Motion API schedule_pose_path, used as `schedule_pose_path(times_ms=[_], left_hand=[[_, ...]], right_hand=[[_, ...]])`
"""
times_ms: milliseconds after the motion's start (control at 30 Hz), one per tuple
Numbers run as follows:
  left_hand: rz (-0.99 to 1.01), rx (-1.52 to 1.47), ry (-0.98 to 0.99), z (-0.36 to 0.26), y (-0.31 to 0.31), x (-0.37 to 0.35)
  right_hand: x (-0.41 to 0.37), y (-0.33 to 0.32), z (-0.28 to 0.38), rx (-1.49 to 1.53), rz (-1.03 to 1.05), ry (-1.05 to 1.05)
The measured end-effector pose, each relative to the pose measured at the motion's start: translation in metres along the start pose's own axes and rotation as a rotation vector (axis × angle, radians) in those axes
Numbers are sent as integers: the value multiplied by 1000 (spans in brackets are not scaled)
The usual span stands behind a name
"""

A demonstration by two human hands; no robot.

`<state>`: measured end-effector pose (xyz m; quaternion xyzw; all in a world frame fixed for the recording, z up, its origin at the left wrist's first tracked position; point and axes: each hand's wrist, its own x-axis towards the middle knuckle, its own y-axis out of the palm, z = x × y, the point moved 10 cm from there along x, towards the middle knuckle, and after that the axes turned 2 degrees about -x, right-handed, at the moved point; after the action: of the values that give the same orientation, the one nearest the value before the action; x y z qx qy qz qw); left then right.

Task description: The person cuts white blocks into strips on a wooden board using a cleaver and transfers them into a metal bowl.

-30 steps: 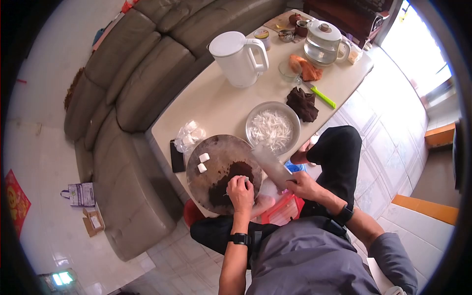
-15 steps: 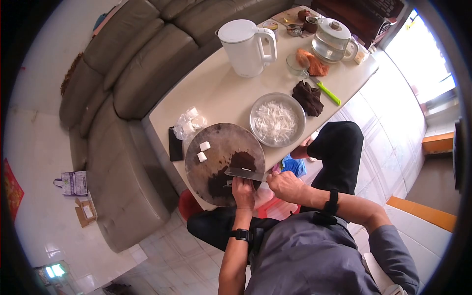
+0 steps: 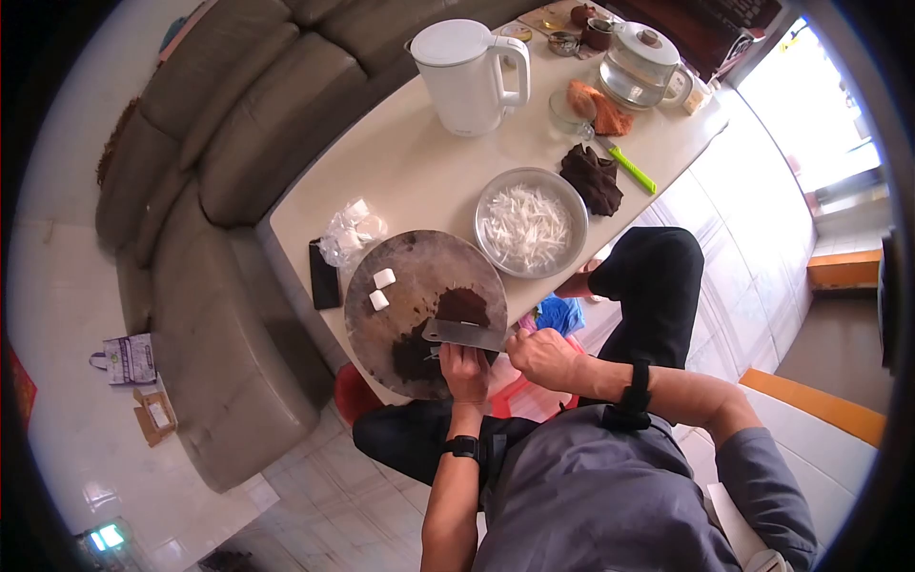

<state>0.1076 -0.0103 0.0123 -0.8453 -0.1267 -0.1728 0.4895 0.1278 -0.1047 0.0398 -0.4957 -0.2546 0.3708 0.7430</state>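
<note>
My right hand (image 3: pixel 543 357) is wrapped round the handle of a cleaver (image 3: pixel 464 334), whose blade lies across the lower right of a round wooden chopping board (image 3: pixel 381 329). My left hand (image 3: pixel 464 372) is at the board's lower edge, fingertips bent against the blade. Small white slivers (image 3: pixel 434 353) show beside those fingertips; whatever is under them is hidden. Two white pieces (image 3: pixel 383 278) sit at the board's upper left. Beyond the board, a metal bowl (image 3: pixel 484 250) holds many thin white shreds (image 3: pixel 527 227).
Left of the board are a plastic bag (image 3: pixel 353 232) and a black object (image 3: pixel 324 275). Farther back stand a white kettle (image 3: pixel 462 81) and a glass pot (image 3: pixel 634 81). A dark cloth (image 3: pixel 591 179) and green-handled knife (image 3: pixel 634 170) lie right. A sofa (image 3: pixel 229 353) borders the table.
The whole view has shifted slightly, with the table things now a little farther left and up. The cleaver blade has tilted, showing more of its flat face. Both hands keep about the same places.
</note>
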Motion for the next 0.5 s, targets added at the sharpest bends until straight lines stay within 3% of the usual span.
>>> schedule_pose_path(times_ms=[500], left_hand=[[-2,-25,-24,6,4,-4]], right_hand=[[43,17,2,47,78,48]])
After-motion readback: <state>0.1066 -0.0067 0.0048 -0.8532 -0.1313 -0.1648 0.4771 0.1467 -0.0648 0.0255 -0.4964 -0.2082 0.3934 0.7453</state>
